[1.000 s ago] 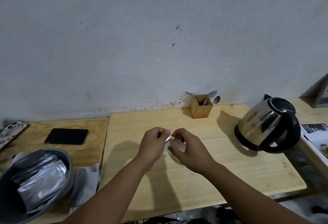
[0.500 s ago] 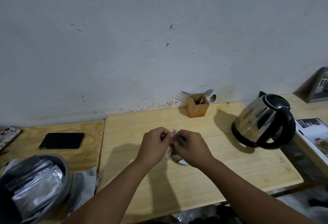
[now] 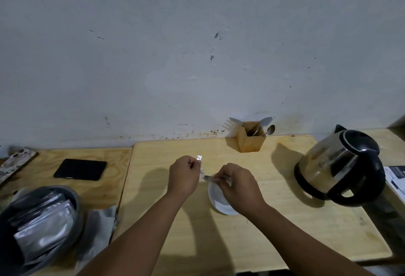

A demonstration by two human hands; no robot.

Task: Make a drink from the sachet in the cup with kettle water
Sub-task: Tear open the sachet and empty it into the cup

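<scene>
A white cup point(image 3: 217, 197) stands on the light wooden board point(image 3: 285, 221), partly hidden under my right hand point(image 3: 237, 185). That hand pinches a small silver sachet point(image 3: 209, 178) just above the cup's rim. My left hand point(image 3: 184, 176), to the left of the cup, pinches a torn-off silver strip point(image 3: 199, 158) that sticks up from the fingers. The two hands are a little apart. A steel kettle point(image 3: 337, 166) with a black handle and lid sits on the right of the board.
A wooden holder point(image 3: 249, 139) with spoons and a fork stands by the wall. A grey bowl point(image 3: 74, 201) of silver sachets sits front left, with loose foil point(image 3: 98, 229) beside it. A black phone point(image 3: 80, 169) lies on the left table; papers point(image 3: 396, 179) lie at the right edge.
My hands were pressed together on the sachet; now they have pulled apart, the left one holding a torn-off piece, and the white cup shows under the right hand.
</scene>
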